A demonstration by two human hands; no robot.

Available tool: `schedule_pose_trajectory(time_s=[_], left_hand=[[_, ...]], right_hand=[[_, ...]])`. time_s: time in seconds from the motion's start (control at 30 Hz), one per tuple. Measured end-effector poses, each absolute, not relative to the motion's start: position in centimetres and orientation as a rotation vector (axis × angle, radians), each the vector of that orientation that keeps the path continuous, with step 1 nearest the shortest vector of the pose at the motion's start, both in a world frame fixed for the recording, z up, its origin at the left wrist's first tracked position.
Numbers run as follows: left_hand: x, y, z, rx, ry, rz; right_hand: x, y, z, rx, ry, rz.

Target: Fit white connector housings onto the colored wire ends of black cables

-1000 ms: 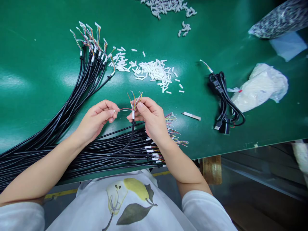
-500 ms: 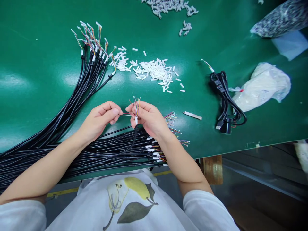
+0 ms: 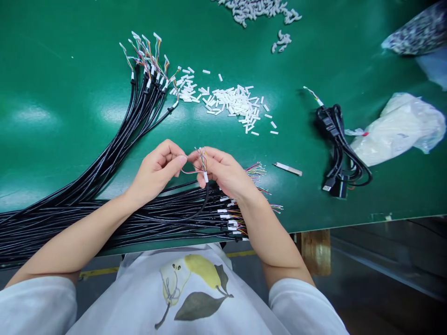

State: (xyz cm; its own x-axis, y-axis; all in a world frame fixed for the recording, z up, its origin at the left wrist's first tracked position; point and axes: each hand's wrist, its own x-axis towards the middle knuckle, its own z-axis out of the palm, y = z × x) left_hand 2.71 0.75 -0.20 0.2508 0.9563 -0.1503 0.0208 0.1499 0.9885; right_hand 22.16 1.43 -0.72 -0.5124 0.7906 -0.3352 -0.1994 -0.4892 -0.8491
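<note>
Left hand (image 3: pixel 162 164): grip pinching thin wires (image 3: pixel 190 172) | Right hand (image 3: pixel 221 172): grip holding cable (image 3: pixel 207 191) near its fanned end | Bench (image 3: pixel 70 121): white tubes (image 3: pixel 237 104) beyond, black bundle (image 3: pixel 167 225) below

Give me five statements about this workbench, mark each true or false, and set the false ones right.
1. The left hand pinches a thin wire. True.
2. The right hand lies flat on the table, away from any wires. False: it is at the fanned wires of a black cable, gripping them.
3. Small white tube-like pieces lie scattered on the green table, beyond the hands. True.
4. The coiled black USB cable lies left of those white pieces in the picture. False: it lies to their right.
5. A slim pointed tool lies between the right hand and the coiled cable. True.
</note>
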Motion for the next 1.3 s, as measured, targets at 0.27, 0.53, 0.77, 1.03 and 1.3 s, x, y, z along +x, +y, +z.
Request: schedule_pose_trajectory(time_s=[0.27,0.53,0.77,1.03,1.3], left_hand=[[2.8,0.4,-0.3,1.028,1.042,0.917],[3.0,0.8,0.4,0.947,1.054,0.911],[2.9,1.3,0.8,0.637,0.953,0.773],[2.8,1.8,1.0,0.362,0.897,0.680],[3.0,1.2,0.2,0.597,0.945,0.758]], right_hand=[[22.2,1.2,-0.5,-0.971,-1.203,1.766],[22.1,1.2,-0.5,-0.928,-1.084,1.793],[21.8,1.2,-0.8,-0.917,-1.041,1.830],[21.6,1.1,-1.2,-0.931,-1.080,1.842],[21.6,1.1,-1.3,-0.869,-1.194,1.458]])
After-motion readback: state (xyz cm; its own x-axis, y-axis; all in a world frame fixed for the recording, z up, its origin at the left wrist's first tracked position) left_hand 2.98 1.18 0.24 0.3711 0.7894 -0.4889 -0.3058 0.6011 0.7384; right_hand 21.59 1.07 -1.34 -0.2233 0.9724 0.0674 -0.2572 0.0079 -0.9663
